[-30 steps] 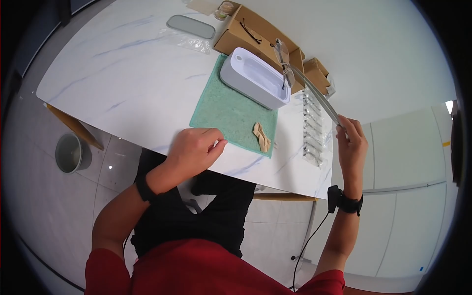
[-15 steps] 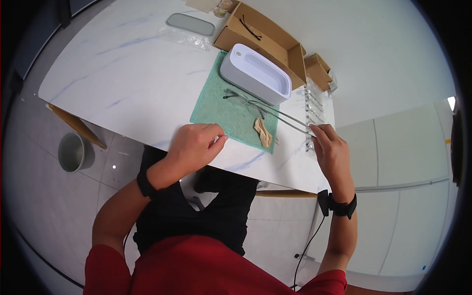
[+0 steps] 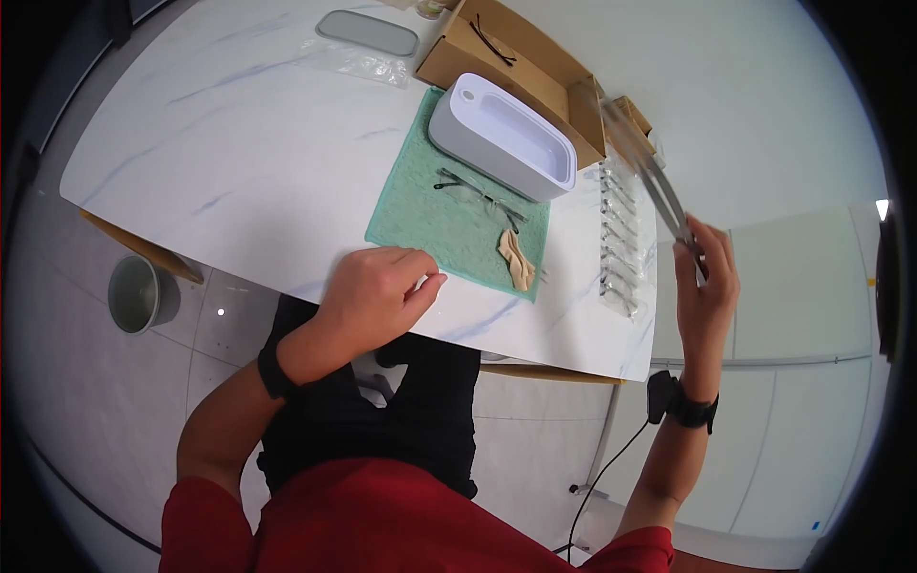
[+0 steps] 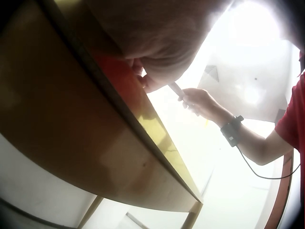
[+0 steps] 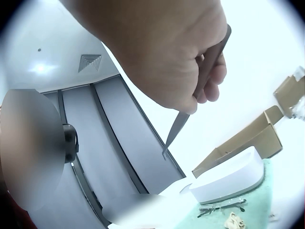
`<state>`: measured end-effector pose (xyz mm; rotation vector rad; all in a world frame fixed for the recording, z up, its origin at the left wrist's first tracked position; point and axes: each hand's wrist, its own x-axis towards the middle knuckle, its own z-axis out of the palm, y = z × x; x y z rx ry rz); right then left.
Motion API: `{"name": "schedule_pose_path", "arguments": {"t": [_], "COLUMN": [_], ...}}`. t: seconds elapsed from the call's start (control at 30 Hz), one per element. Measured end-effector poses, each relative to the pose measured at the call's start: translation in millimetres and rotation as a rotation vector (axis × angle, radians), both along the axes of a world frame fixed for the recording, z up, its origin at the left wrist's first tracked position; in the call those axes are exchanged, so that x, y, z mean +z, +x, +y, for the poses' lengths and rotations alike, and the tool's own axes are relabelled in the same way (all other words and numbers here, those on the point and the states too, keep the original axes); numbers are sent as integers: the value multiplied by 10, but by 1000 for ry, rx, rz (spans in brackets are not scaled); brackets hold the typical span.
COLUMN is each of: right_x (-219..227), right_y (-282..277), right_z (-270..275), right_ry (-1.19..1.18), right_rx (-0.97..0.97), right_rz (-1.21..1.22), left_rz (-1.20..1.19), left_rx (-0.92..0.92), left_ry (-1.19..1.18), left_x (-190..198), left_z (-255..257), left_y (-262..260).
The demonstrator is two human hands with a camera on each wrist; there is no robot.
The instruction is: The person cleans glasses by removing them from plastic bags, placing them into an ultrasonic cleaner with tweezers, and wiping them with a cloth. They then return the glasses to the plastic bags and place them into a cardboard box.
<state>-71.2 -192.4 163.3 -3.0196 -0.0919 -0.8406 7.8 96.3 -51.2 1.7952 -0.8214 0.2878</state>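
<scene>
My right hand (image 3: 709,267) grips long metal tweezers (image 3: 681,218) at their closed end, raised over the table's right side. In the right wrist view the tweezers (image 5: 178,128) point down with a bent tip and nothing between their arms. A pair of glasses (image 3: 485,199) lies on a green towel (image 3: 406,205), in front of a white oblong cleaner tub (image 3: 497,158). Near the glasses sits a crumpled beige cloth (image 3: 516,260). My left hand (image 3: 377,291) rests at the table's front edge with loosely curled fingers, holding nothing.
Behind the tub stands an open cardboard box (image 3: 573,124) with dark-framed glasses (image 3: 492,43) in it. Several small clear packets (image 3: 618,224) line the right side. A grey oblong lid (image 3: 368,33) and a plastic bag (image 3: 353,65) lie at the back left. A bin (image 3: 143,294) stands below.
The glasses came down from above the tub onto the green towel, and the tweezers let them go. My right hand then lifted the tweezers up and right. The left hand stayed at the edge.
</scene>
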Motion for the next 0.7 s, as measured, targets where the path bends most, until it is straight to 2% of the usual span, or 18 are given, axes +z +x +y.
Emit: {"name": "schedule_pose_path", "arguments": {"t": [0.1, 0.4, 0.7], "right_x": [-122, -444, -590], "right_y": [458, 1884, 2645], "right_z": [-126, -605, -621], "right_ry": [43, -126, -334], "right_rx": [-31, -50, -287], "right_rz": [-4, 139, 200], "left_rz": [-12, 7, 2], "left_rx": [-1, -22, -48], "left_ry": [23, 29, 11], "left_x": [9, 41, -9], "left_z": [10, 42, 54], "left_y": [5, 19, 58]}}
